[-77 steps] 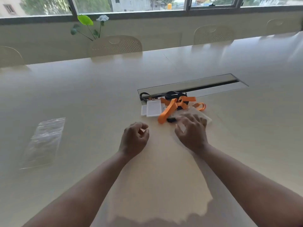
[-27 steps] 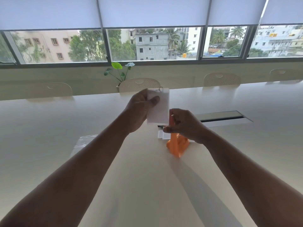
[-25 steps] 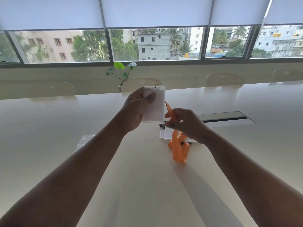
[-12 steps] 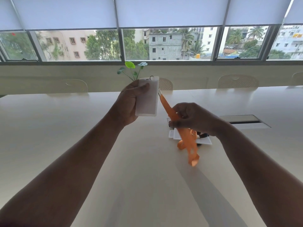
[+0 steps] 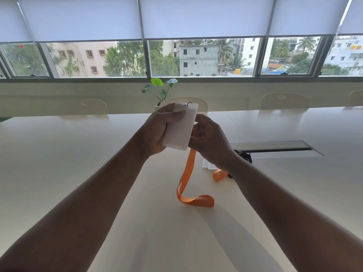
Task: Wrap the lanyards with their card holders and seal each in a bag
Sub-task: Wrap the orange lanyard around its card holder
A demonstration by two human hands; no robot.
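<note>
My left hand (image 5: 155,132) holds a white translucent card holder (image 5: 179,127) upright above the table, a metal ring at its top edge. My right hand (image 5: 210,141) pinches the orange lanyard (image 5: 187,173) right beside the holder's right edge. The strap hangs down from there and its loop end lies curled on the table. Behind my right wrist lie another orange lanyard loop (image 5: 220,174), a clear card holder (image 5: 206,163) and part of a black lanyard (image 5: 244,155), mostly hidden by my arm. No bag is in view.
The long pale table (image 5: 59,163) has a recessed cable slot (image 5: 275,149) at the right. Pale chairs (image 5: 284,102) line the far side, with a small green plant (image 5: 160,89) beneath the windows.
My right hand has moved up against the card holder, pulling the lanyard in behind it. The strap's tail now trails longer on the table. The view has shifted left.
</note>
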